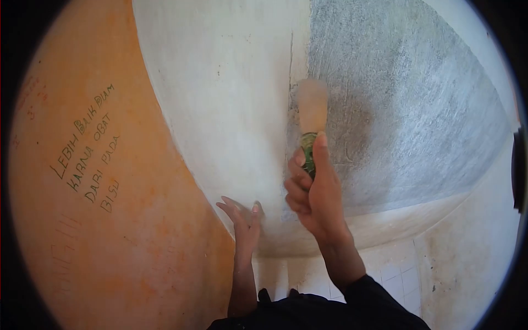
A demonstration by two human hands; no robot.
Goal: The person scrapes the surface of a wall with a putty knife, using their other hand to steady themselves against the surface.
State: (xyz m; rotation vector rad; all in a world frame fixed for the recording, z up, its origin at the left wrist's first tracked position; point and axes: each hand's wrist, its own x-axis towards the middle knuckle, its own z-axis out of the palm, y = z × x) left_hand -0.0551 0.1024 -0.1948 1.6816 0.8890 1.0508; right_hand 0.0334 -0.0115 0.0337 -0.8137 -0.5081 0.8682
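Note:
My right hand (pixel 319 187) is wrapped round the green handle of a putty knife (pixel 313 107), thumb laid along its upper side. The blade points up, is slightly blurred and takes on an orange tone. It overlaps the left border of a rough grey patch (pixel 396 110) on the wall. Lower and to the left, my left hand (pixel 245 220) has its fingers spread, close to the white part of the wall (pixel 220 110), and holds nothing.
An orange wall (pixel 154 247) with green handwritten words meets the white wall at the left. White floor tiles (pixel 396 280) show below. At the far right edge is a dark object (pixel 518 170).

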